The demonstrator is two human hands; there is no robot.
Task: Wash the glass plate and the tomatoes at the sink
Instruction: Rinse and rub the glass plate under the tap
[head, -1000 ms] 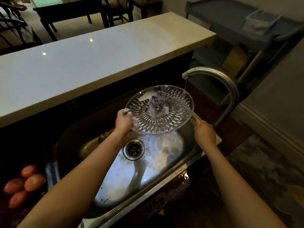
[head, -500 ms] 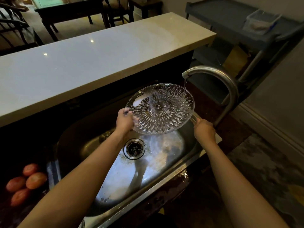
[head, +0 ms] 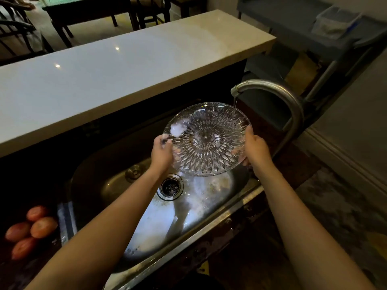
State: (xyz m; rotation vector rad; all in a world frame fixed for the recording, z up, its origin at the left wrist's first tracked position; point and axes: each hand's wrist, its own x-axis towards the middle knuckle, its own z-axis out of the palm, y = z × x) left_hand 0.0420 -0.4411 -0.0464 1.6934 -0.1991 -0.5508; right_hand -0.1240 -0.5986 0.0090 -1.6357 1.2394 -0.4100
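Observation:
A round cut-glass plate (head: 206, 139) is held tilted over the steel sink (head: 146, 222). My left hand (head: 161, 152) grips its left rim and my right hand (head: 254, 148) grips its right rim. A thin stream of water falls from the curved faucet (head: 278, 95) onto the plate's upper right edge. Several red-orange tomatoes (head: 31, 229) lie on the dark counter left of the sink, away from both hands.
A pale stone bar top (head: 125, 59) runs behind the sink. The drain (head: 170, 186) sits below the plate, a round stopper (head: 134, 172) to its left. A grey cart (head: 314, 28) with a plastic bin stands at the right; dark table and chairs lie beyond.
Water now runs in a fuller stream onto the plate. My right hand has left the spot near the faucet base and taken hold of the plate's right rim. The plate has tipped slightly.

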